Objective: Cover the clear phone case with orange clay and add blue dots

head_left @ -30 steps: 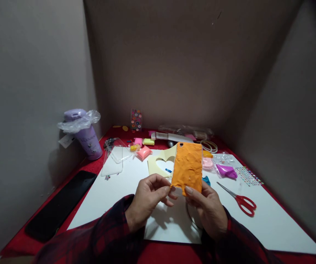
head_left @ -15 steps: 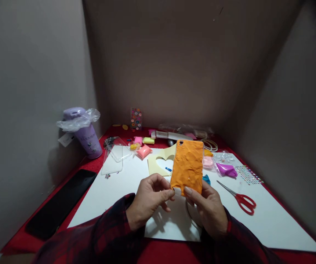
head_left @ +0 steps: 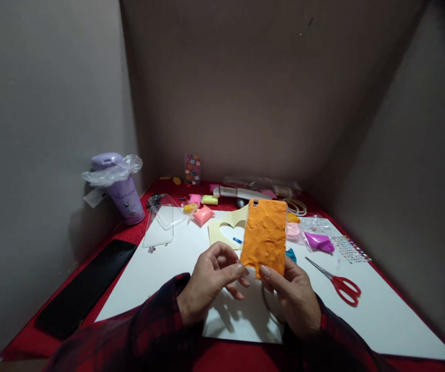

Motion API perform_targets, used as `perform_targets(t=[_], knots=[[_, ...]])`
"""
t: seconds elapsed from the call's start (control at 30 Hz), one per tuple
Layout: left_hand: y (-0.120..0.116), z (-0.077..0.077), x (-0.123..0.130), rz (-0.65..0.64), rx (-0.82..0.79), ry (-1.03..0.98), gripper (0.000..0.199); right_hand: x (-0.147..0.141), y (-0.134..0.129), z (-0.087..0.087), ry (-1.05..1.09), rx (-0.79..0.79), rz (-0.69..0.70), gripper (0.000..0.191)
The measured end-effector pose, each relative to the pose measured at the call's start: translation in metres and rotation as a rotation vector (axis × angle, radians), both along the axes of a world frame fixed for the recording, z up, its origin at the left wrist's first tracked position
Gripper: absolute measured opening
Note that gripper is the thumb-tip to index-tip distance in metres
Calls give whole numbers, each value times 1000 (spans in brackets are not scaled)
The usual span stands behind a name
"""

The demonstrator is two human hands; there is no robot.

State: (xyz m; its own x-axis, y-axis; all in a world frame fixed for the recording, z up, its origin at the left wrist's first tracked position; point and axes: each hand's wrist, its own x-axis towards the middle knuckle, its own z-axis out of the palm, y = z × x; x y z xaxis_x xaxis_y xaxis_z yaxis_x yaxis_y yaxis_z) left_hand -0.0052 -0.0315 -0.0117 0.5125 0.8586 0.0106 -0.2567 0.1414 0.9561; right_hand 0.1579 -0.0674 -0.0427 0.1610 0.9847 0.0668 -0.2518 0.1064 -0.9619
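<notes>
Both forearms (head_left: 152, 315) are slanting inward from the near side. The left hand (head_left: 215, 275) is curling its fingers (head_left: 236, 293) loosely, thumb (head_left: 232, 273) pointing right; the right hand (head_left: 295, 292) is gripping, thumb foremost, fingers mostly hidden.

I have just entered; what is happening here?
A person's right hand holds a rectangular phone case covered in lumpy orange clay, above a large white sheet. The left hand is at its lower-left corner; a pale strip shows along the bottom edge. Red-handled metal scissors lie to the right.
</notes>
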Motion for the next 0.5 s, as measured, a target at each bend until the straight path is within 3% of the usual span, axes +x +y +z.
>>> perform_targets(t=[0.23, 0.5], knots=[[1, -2, 1, 25, -21, 49, 19, -6, -2, 11, 57, 22, 43, 18], [3, -1, 1, 7, -10, 5, 21, -4, 2, 6, 69, -29, 20, 18]])
